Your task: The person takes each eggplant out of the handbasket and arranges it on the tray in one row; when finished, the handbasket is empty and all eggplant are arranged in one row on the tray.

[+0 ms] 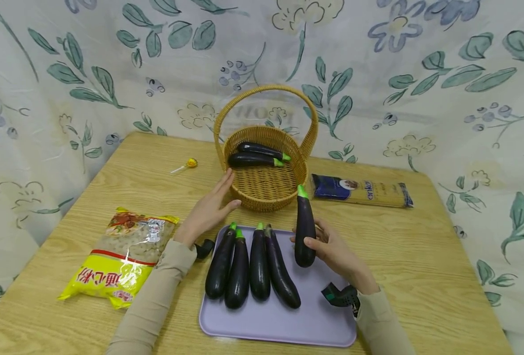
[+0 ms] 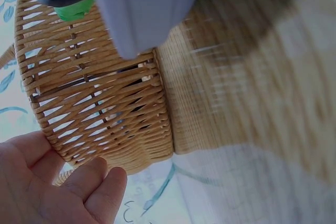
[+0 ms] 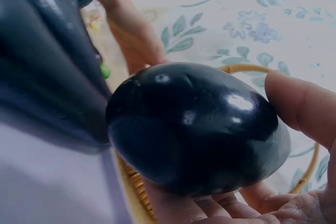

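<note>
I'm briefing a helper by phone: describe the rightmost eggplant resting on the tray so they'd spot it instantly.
On the wooden table, find the lilac tray. Of the four eggplants resting on it, take the rightmost one: slightly curved, its stem end dark, while the other three end in bright green.

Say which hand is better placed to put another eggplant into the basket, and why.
Probably the right hand: it holds an eggplant near the basket, while the left hand holds none.
</note>
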Action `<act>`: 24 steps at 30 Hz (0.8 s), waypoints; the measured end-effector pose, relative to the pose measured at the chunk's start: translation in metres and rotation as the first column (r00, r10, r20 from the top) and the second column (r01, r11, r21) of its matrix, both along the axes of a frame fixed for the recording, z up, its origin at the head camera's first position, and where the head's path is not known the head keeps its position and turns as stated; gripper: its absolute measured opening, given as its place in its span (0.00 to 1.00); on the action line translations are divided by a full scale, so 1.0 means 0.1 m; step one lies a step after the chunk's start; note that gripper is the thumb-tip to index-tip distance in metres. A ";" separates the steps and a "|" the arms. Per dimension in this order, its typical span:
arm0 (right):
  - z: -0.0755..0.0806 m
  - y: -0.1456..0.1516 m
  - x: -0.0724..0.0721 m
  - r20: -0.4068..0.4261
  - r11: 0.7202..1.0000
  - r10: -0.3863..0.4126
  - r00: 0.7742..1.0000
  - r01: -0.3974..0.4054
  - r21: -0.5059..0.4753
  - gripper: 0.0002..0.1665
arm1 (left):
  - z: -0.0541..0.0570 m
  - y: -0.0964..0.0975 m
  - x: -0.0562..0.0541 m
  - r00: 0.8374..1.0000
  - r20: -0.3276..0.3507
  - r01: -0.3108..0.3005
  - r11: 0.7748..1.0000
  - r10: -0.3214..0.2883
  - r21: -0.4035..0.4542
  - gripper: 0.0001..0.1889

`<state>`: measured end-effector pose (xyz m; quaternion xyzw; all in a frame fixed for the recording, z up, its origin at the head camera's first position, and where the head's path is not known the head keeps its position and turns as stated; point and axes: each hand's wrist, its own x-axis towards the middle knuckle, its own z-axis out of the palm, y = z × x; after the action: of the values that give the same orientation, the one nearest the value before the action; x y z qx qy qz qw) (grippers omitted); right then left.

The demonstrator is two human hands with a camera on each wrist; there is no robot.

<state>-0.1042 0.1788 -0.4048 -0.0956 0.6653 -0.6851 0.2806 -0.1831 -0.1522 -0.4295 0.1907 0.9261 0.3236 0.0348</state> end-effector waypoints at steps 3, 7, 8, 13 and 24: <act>-0.05 0.02 0.07 0.000 1.000 -0.002 1.000 0.002 0.012 0.42 | 0.00 -0.01 0.01 1.000 0.001 -0.002 1.000 0.002 0.001 0.41; -0.10 0.03 0.15 0.013 1.000 -0.022 1.000 0.022 -0.009 0.43 | 0.02 -0.01 0.01 1.000 0.000 -0.001 1.000 0.001 0.004 0.41; -0.11 0.03 0.17 0.019 1.000 -0.027 0.999 0.028 -0.011 0.44 | 0.02 0.00 0.01 1.000 0.000 0.000 1.000 0.000 0.004 0.40; -0.16 0.03 0.28 0.034 0.998 -0.050 0.998 0.051 -0.034 0.44 | 0.01 0.01 0.01 1.000 0.001 0.003 1.000 -0.003 0.000 0.41; -0.30 -0.05 0.43 0.056 0.996 -0.087 0.995 0.088 -0.012 0.42 | 0.01 0.01 0.01 1.000 0.002 0.001 1.000 -0.001 0.002 0.41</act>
<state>-0.0614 0.1741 -0.4348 -0.0495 0.6557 -0.7041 0.2681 -0.1823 -0.1516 -0.4286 0.1909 0.9257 0.3245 0.0356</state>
